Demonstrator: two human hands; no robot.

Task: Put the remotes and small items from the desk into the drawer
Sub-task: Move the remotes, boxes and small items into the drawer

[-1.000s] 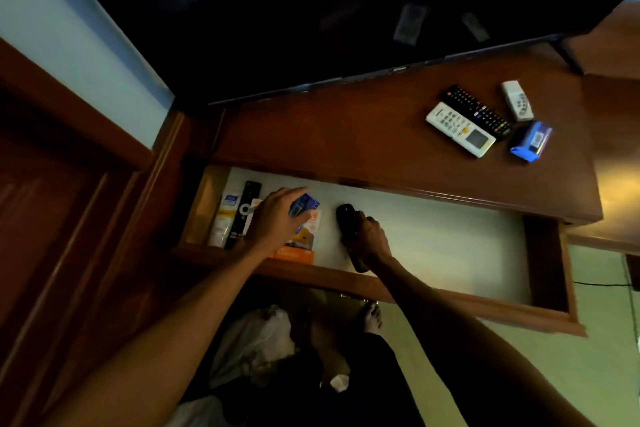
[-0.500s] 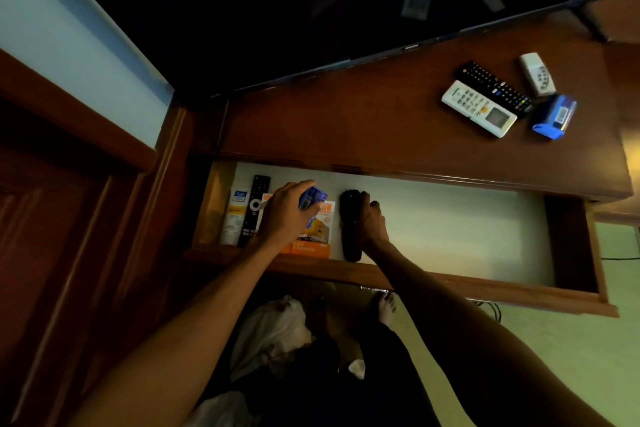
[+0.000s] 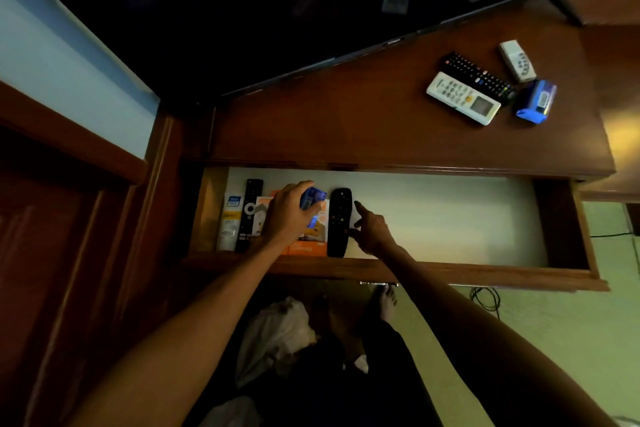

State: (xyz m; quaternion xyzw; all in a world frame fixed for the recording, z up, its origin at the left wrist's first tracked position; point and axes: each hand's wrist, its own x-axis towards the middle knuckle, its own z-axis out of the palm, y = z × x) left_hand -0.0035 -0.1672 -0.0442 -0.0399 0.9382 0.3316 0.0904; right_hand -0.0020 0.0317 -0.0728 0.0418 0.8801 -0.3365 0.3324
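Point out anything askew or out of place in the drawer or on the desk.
Nothing stands out. The items in the drawer lie tidily side by side; the white remote and black remote on the desk simply await moving.

right hand [image 3: 372,230] off black remote [image 3: 339,222], remote straightened

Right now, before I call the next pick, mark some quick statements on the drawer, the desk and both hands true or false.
1. The left hand holds a small blue item over the drawer. True.
2. The right hand grips the black remote. False: its fingers are open beside that remote, which lies on the drawer floor.
3. A white remote lies on the desk. True.
4. The drawer's right half is full. False: it is bare.
5. A blue box sits on the desk. True.
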